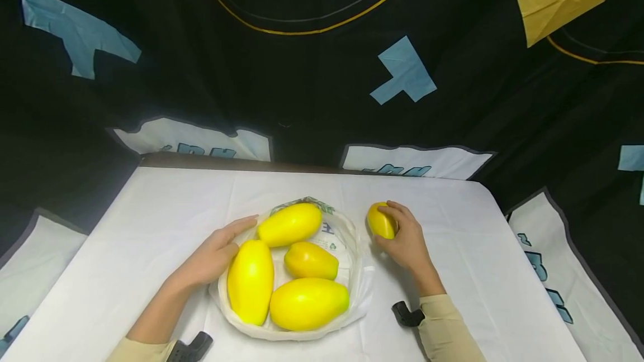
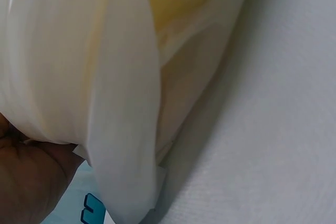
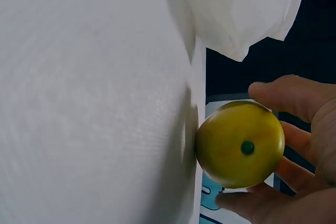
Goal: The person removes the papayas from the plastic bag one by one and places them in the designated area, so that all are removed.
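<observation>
A round white plastic bag with a rolled-down rim stands on the white table, holding several yellow papayas, one of them at its left side. My left hand grips the bag's left rim. In the left wrist view, part of that hand shows at the bag wall, and its fingertips are hidden. To the right of the bag, my right hand holds a smaller yellow papaya between thumb and fingers. In the right wrist view this papaya shows a green spot on its end, close to the tabletop.
The white-covered table extends on both sides of the bag. Behind it hangs a black cloth with blue and yellow patches. Dark wrist devices, such as the right one, sit at both sleeves.
</observation>
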A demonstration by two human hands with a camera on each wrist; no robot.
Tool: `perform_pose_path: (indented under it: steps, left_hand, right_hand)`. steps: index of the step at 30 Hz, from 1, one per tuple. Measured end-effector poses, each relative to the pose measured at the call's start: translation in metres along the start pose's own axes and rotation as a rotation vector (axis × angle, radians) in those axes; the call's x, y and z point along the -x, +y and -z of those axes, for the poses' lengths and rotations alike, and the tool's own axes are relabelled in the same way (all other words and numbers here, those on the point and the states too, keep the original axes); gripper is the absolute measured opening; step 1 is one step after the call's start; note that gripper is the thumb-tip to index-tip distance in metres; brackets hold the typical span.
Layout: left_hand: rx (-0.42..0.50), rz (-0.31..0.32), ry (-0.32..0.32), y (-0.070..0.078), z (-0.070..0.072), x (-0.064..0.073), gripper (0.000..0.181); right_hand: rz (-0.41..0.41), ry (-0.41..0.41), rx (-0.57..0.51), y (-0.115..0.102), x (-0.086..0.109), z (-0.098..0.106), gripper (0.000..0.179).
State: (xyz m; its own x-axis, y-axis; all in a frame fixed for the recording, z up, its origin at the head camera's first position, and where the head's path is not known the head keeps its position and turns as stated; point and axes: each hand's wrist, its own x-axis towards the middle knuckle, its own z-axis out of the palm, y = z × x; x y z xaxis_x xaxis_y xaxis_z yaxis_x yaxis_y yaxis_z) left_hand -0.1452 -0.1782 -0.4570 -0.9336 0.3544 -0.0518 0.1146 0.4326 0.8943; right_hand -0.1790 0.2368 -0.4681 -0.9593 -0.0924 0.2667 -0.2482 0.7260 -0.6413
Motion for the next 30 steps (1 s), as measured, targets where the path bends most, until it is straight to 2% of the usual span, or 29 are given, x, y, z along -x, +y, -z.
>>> perform_pose_path:
  steps: [8, 14, 21, 30]
  left_hand:
    - [0.004, 0.004, -0.004, 0.002, 0.000, 0.000, 0.055]
    - [0.009, 0.000, -0.003, 0.002, 0.001, 0.001, 0.054]
    - [0.008, -0.009, -0.005, 0.002, 0.000, 0.001, 0.054]
    - [0.011, -0.001, -0.008, 0.003, -0.001, 0.000, 0.053]
  right_hand:
    - [0.005, 0.010, 0.034, -0.010, 0.000, 0.003, 0.060]
    - [0.107, 0.025, 0.029, -0.033, -0.001, 0.009, 0.061]
    - [0.176, -0.034, 0.028, -0.060, -0.001, 0.009, 0.061]
    - [0.326, -0.134, -0.034, -0.086, 0.000, 0.002, 0.065]
